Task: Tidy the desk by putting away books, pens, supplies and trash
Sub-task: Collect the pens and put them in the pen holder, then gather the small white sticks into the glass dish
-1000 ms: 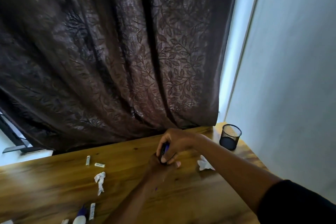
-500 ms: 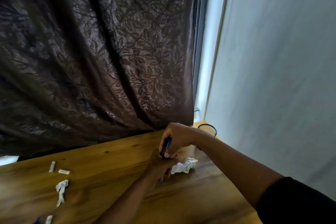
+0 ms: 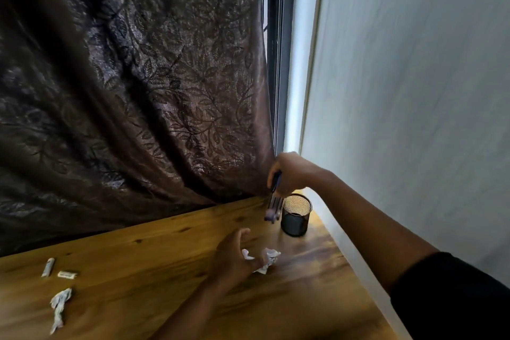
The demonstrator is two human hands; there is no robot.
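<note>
My right hand point(image 3: 289, 174) grips a bundle of dark pens point(image 3: 273, 203) that hang tips down just left of and above the black mesh pen cup point(image 3: 295, 215) at the desk's far right corner. My left hand point(image 3: 234, 257) hovers low over the wooden desk point(image 3: 154, 279) with fingers loosely curled, holding nothing, right beside a crumpled white paper point(image 3: 266, 258). The pens are blurred, so their number is unclear.
A twisted paper scrap point(image 3: 59, 309) and two small white wrappers point(image 3: 48, 267) point(image 3: 67, 274) lie at the desk's left. A dark leaf-patterned curtain point(image 3: 138, 91) hangs behind the desk. A pale wall point(image 3: 414, 91) runs along the right edge.
My right hand lifted the pens away from my left hand and carried them right, up to the mesh cup. My left hand let go and stayed by the crumpled paper. The view swung right.
</note>
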